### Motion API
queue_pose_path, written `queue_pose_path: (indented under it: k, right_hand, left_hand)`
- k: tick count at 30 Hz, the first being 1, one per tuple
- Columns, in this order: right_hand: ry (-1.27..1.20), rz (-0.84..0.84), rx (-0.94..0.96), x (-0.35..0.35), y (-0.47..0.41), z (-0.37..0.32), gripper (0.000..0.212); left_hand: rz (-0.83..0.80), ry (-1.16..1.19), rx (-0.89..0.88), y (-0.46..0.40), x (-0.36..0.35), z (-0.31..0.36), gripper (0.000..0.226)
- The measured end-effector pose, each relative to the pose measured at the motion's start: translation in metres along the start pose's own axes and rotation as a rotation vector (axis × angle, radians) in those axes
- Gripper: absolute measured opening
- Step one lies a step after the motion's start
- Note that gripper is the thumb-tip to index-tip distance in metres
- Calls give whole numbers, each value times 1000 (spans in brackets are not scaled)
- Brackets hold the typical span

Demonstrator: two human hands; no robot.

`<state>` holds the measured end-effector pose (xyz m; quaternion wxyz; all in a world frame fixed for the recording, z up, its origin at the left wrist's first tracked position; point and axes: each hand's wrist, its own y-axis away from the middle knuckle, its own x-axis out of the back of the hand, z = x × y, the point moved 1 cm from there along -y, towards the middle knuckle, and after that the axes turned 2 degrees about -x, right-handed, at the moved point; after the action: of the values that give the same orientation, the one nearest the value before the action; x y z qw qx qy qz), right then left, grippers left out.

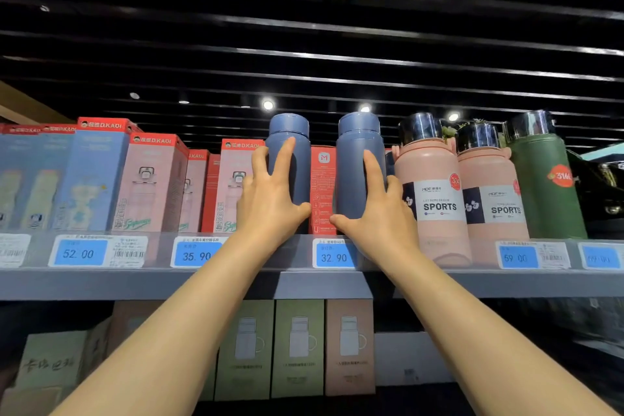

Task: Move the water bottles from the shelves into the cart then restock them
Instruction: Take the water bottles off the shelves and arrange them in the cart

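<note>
While the left hand [270,203] grips one blue bottle [293,159] and the right hand [378,213] grips another [354,165] (both upright on the top shelf [101,284]), a red box [323,192] stands btwn them, w/ pink bottles [435,192] just right.

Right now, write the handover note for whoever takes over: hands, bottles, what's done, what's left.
Left hand: grips the left blue bottle, thumb round its base.
Right hand: grips the right blue bottle the same way.
Both bottles stand upright on the top shelf, either side of a red box. Two pink sports bottles and a green bottle stand to their right.
Done: cannot tell; the cart is out of view.
Left: whether these two are coming off or going back cannot be told; check the cart.
</note>
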<state>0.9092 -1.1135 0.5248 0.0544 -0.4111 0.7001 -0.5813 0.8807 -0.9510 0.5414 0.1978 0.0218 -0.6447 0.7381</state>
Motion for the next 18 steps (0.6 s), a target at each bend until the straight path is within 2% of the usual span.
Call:
queue_pose_path:
  k: [6, 18]
  right_hand:
    - [-107, -23, -59, 1, -7, 2, 113]
    - [-25, -50, -67, -2, -9, 1, 114]
  left_hand:
    - [-75, 4, 27, -4, 3, 0, 99]
    - [-208, 8, 46, -6, 7, -4, 92]
